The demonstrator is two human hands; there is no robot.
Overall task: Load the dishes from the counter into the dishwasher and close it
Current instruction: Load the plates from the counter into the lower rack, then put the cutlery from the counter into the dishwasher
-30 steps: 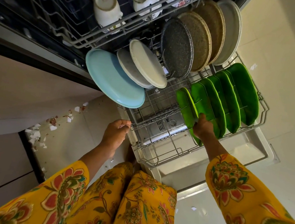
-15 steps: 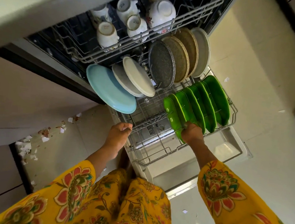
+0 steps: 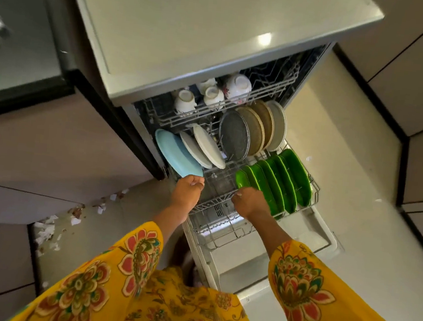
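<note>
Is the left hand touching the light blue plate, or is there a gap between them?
Cannot tell. In the head view the left hand sits right under the lower edge of the light blue plate, its fingers curled at the lower rack, hiding any contact or gap.

Dishwasher [image 3: 220, 42] open, door [image 3: 301, 239] dropped flat, both racks partly pulled out. Lower rack [image 3: 222, 209]: light blue plate [image 3: 176, 155] at left edge, tilted; two white plates [image 3: 206, 148] leaning beside it; behind, a row on edge of one dark speckled plate [image 3: 234, 135], two tan plates [image 3: 257, 128], one pale plate [image 3: 279, 125]. Right side: green plates [image 3: 279, 180] on edge, packed close in a row. Upper rack [image 3: 210, 112]: white cups [image 3: 213, 97] upside down, plus one floral-print cup [image 3: 238, 87].
</note>
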